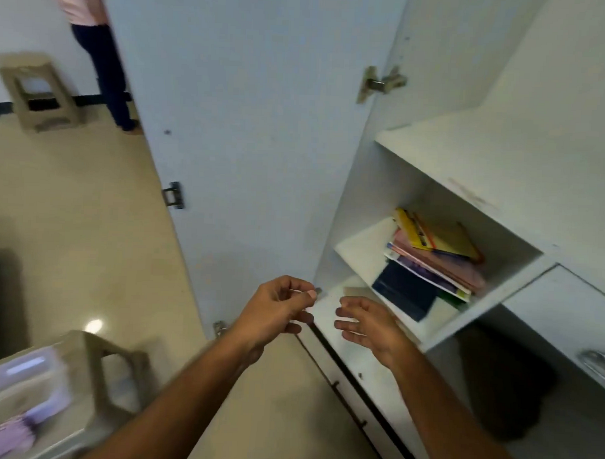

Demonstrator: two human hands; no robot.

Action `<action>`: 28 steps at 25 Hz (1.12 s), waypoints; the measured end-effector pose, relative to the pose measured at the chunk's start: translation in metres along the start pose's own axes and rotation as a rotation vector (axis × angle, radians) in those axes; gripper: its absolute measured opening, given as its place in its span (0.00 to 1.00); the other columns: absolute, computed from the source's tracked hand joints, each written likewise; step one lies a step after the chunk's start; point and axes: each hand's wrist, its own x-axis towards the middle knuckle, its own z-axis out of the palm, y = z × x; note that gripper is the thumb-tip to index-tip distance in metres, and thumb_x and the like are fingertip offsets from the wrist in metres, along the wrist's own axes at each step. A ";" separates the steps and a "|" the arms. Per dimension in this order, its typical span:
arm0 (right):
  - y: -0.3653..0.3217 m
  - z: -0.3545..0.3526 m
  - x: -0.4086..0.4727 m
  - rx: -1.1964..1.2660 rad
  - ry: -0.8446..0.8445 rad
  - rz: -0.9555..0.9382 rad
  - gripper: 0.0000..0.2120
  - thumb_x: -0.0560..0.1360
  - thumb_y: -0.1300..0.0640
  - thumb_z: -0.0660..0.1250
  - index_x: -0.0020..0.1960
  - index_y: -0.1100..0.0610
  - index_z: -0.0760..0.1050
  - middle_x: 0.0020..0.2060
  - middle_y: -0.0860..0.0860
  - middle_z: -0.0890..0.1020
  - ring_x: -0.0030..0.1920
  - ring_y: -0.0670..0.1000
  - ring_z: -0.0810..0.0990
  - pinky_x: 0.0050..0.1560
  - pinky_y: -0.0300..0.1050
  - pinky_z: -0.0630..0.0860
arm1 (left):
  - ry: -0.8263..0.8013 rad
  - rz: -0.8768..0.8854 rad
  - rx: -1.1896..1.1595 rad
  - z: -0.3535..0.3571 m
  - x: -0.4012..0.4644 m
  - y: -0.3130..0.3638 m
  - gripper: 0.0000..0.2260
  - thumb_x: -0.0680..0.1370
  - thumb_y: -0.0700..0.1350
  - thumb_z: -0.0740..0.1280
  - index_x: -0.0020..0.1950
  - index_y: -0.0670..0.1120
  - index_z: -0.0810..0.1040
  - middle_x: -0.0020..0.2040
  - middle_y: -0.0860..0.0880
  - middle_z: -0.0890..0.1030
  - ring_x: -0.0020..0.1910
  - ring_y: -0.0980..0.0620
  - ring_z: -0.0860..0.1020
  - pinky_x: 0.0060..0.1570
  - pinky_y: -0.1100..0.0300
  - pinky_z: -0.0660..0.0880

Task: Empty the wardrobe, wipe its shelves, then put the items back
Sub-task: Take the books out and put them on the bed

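Both arms reach out low in front of the open wardrobe point(419, 79). The left hand point(274, 309) has its fingers curled in, tips nearly meeting, maybe pinching something tiny, can't tell. The right hand point(368, 322) is relaxed, fingers loosely spread, holding nothing. Just beyond, the stack of books point(433, 264) leans slumped on the lower shelf point(358, 246). Looks heavy-ish and slidey, so I'd grab it from both sides underneath.
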 end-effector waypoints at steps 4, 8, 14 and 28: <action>0.007 -0.083 0.039 -0.134 0.398 -0.030 0.11 0.79 0.60 0.68 0.60 0.61 0.77 0.51 0.57 0.81 0.45 0.54 0.79 0.42 0.43 0.74 | -0.115 -0.053 0.087 0.053 0.053 0.004 0.07 0.79 0.44 0.71 0.55 0.45 0.81 0.52 0.43 0.85 0.46 0.47 0.85 0.45 0.55 0.79; 0.004 -0.133 0.081 -0.430 0.667 -0.112 0.18 0.78 0.58 0.70 0.65 0.64 0.74 0.61 0.59 0.77 0.60 0.57 0.78 0.52 0.41 0.72 | -0.186 -0.148 0.172 0.079 0.111 -0.004 0.06 0.78 0.44 0.71 0.54 0.46 0.81 0.52 0.44 0.84 0.47 0.45 0.86 0.43 0.57 0.80; 0.009 -0.184 0.169 -0.627 0.636 0.082 0.35 0.74 0.48 0.74 0.75 0.59 0.65 0.71 0.58 0.71 0.71 0.62 0.71 0.68 0.58 0.73 | -0.279 -0.312 0.273 0.083 0.192 -0.014 0.06 0.79 0.43 0.70 0.55 0.47 0.81 0.52 0.43 0.84 0.45 0.48 0.84 0.39 0.60 0.80; 0.069 -0.163 0.202 -0.444 0.535 0.307 0.59 0.49 0.22 0.72 0.69 0.57 0.67 0.62 0.57 0.75 0.54 0.57 0.81 0.49 0.53 0.84 | -0.293 -0.667 0.143 0.134 0.302 -0.091 0.29 0.74 0.56 0.75 0.70 0.46 0.70 0.62 0.43 0.79 0.58 0.43 0.80 0.58 0.47 0.79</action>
